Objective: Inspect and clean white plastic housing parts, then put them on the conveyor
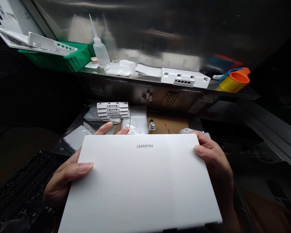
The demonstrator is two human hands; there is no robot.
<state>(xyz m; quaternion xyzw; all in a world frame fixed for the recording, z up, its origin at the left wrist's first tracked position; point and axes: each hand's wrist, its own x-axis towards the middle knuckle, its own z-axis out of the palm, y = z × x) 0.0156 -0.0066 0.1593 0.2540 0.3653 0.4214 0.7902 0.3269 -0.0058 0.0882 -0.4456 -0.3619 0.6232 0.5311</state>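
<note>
A flat white casing panel marked HUAWEI, its lettering upside down to me, fills the lower middle of the view. My left hand grips its left edge, thumb on top and some fingers reaching out behind the far edge. At the far right corner my right hand holds it too, thumb on the upper face and the other fingers mostly hidden beneath. Beyond the panel lie a stack of white port-slotted casings and clear plastic bags. The underside of the panel is hidden.
On the shelf stand a green bin with white casings, a squeeze bottle, a white casing and a yellow-orange tape roll. A small metal-topped container sits on the brown board. A black crate is at left.
</note>
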